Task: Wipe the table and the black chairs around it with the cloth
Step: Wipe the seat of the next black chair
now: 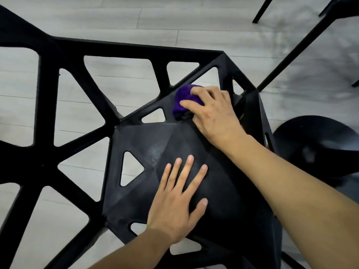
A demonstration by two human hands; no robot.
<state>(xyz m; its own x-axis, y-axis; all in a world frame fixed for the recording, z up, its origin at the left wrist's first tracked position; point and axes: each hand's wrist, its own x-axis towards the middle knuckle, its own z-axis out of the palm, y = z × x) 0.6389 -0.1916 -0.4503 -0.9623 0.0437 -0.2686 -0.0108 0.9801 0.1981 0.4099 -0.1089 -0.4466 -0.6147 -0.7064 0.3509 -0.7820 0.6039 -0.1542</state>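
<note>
Right of the frame's centre, the right hand (215, 115) grips the bunched purple cloth (184, 98) against the black chair (147, 140) seat. Well apart from it, at lower centre, the left hand (178, 202) lies flat on the seat, fingers spread.

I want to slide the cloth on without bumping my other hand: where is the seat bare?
Bare: the dusty band of chair seat between the left hand and the purple cloth, and the strip between the triangular cutout and that hand. Crowded: the far corner, where the right hand grips the cloth.
</note>
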